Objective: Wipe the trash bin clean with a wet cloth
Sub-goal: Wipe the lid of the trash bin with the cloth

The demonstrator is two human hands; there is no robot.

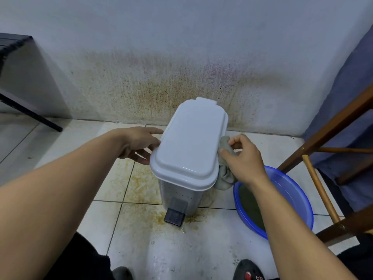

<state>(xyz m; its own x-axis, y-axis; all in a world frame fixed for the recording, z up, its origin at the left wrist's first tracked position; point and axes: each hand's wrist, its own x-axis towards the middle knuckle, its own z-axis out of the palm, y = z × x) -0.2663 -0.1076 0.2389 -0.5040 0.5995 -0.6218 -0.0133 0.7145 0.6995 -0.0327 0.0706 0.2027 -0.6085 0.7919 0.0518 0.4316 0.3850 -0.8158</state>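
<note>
At the right edge of the trash bin [189, 150], the right hand [245, 160] grips the cloth [224, 176]; the left hand [139, 144], fingers straight, steadies it; speckled front looks unwiped

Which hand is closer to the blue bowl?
Right. The right hand holds the cloth just above the blue bowl; the left hand touches the bin lid on the opposite side.

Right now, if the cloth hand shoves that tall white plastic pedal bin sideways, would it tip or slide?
Probably tip-prone: the tall white plastic pedal bin is narrow, and the right hand presses the grey cloth high, by its lid. Being plastic, it likely weighs little, perhaps why the left hand steadies the other side. On the wet-looking tiled floor it might slide.
</note>
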